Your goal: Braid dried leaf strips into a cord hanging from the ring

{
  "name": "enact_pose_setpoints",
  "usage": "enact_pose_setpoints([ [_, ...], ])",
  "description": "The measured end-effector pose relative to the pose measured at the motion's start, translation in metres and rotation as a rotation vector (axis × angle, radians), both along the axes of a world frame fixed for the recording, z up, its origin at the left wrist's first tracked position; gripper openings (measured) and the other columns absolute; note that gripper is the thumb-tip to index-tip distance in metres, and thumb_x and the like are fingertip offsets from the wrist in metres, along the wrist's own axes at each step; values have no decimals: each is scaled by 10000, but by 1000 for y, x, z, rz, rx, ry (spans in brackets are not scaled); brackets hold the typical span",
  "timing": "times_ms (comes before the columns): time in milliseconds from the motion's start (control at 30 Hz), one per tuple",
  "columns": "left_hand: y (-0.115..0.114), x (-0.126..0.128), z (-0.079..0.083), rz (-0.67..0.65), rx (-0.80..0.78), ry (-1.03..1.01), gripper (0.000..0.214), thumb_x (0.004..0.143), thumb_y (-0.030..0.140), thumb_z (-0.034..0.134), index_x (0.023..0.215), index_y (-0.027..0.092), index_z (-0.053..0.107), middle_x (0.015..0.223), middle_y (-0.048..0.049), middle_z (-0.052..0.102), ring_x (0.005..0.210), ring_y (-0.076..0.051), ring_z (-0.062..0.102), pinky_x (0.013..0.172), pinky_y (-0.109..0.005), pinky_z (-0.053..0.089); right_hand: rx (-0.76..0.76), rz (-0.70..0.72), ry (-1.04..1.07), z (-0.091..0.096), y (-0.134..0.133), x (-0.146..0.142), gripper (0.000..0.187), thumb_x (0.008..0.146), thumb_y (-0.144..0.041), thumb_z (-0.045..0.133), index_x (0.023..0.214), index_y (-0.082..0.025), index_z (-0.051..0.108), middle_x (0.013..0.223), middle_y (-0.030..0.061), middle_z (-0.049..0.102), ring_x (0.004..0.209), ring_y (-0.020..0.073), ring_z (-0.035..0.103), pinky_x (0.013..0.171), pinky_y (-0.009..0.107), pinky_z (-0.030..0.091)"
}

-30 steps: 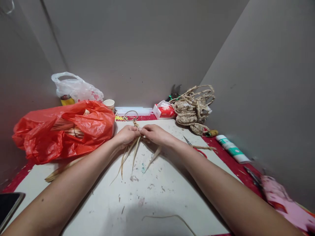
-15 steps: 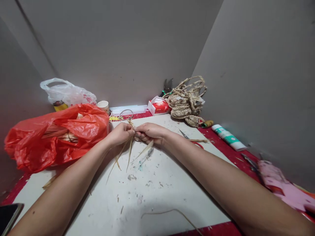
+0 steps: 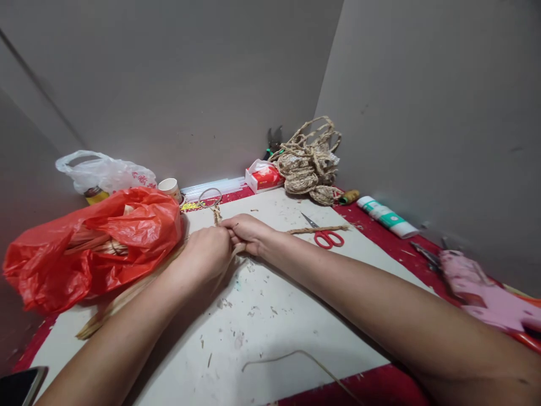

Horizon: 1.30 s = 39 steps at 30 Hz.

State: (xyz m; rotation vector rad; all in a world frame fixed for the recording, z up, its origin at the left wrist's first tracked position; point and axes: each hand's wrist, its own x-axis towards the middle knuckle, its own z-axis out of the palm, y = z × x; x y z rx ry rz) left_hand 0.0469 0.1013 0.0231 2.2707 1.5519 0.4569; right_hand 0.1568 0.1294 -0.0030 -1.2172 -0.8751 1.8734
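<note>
Both my hands meet over the white board, closed on a braid [image 3: 217,215] of dry straw-coloured plant strips. The braid runs from my fingers up to a thin metal ring [image 3: 220,194]. My right hand [image 3: 245,232] pinches the braid's lower end between thumb and fingers. Beside it my left hand [image 3: 209,248] is curled in a fist with its back to me, and its fingertips are hidden. A loose strip [image 3: 230,262] hangs below the hands. To the right, red-handled scissors [image 3: 323,231] lie across a short twisted cord [image 3: 298,230].
A red plastic bag [image 3: 143,225] of strips bulges at left, near a white bag [image 3: 114,175] and paper cup [image 3: 169,189]. Coiled cord bundles [image 3: 300,177] and a tissue box [image 3: 267,179] stand behind. A pink glue gun [image 3: 469,282] lies right, a phone [image 3: 19,388] lower left.
My left hand has rolled over into a fist and come nearer to me, carrying the hanging strips along. The braid and ring appear more upright. The whole view has shifted slightly.
</note>
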Motion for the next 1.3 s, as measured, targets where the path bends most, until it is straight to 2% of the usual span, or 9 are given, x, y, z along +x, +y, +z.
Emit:
enact_pose_setpoints([
  [167, -1, -12, 29, -210, -333, -10, 241, 754, 294, 554, 550, 167, 533, 505, -18, 504, 459, -112, 431, 477, -212, 275, -43, 157, 73, -1, 7, 8, 245, 785, -99, 439, 561, -171, 371, 374, -79, 313, 305, 35, 197, 284, 138, 191],
  [233, 9, -21, 35, -120, -298, -167, 230, 795, 306, 488, 650, 153, 579, 561, -25, 561, 473, -107, 470, 475, -201, 315, -34, 184, 117, 0, 10, 12, 216, 785, -88, 447, 586, -155, 399, 399, -89, 303, 316, 27, 169, 290, 129, 185],
  [333, 27, -29, 23, 121, -134, -394, 187, 771, 277, 513, 667, 133, 570, 597, -27, 575, 503, -93, 492, 474, -181, 335, -39, 213, 143, 1, 12, 15, 210, 796, -77, 436, 597, -141, 423, 404, -99, 264, 331, 28, 140, 295, 121, 172],
  [467, 39, -22, -7, 109, -557, -640, 196, 780, 238, 468, 613, 144, 508, 508, 10, 486, 403, -63, 401, 411, -177, 286, 3, 274, 106, 3, 11, 18, 225, 808, -89, 410, 591, -120, 456, 398, -79, 302, 346, 29, 153, 304, 114, 167],
  [533, 39, -18, -14, 115, -642, -718, 191, 781, 221, 458, 606, 150, 490, 462, 52, 380, 344, -39, 288, 365, -171, 198, 49, 311, 60, 2, 12, 21, 197, 799, -94, 414, 617, -108, 488, 395, -85, 289, 347, 29, 154, 314, 116, 157],
  [733, 43, -22, -16, 165, -621, -648, 183, 762, 224, 475, 608, 139, 525, 452, 77, 275, 318, -22, 179, 335, -190, 97, 338, 450, -333, 5, 12, 31, 158, 787, -148, 469, 663, -122, 564, 376, -83, 296, 340, 46, 176, 352, 187, 120],
  [933, 45, -24, -21, 86, -727, -638, 193, 764, 262, 511, 606, 155, 483, 447, 84, 258, 316, -20, 159, 330, -184, 84, 692, 409, -861, 12, 6, 25, 157, 743, -134, 508, 646, -123, 631, 552, -3, 550, 495, 80, 418, 494, 208, 301],
  [1067, 44, -27, -22, 26, -825, -726, 184, 776, 274, 538, 645, 159, 480, 451, 98, 222, 324, -16, 144, 337, -166, 72, 728, 420, -985, 16, 7, 28, 189, 762, -206, 508, 692, -115, 659, 607, 24, 590, 542, 104, 454, 516, 219, 321],
  [1300, 43, -24, -27, 56, -808, -799, 192, 799, 245, 524, 639, 151, 472, 430, 97, 238, 329, -11, 137, 337, -158, 70, 721, 431, -1036, 32, 3, 35, 211, 764, -189, 470, 709, -107, 656, 670, 49, 631, 572, 111, 491, 528, 215, 340],
])
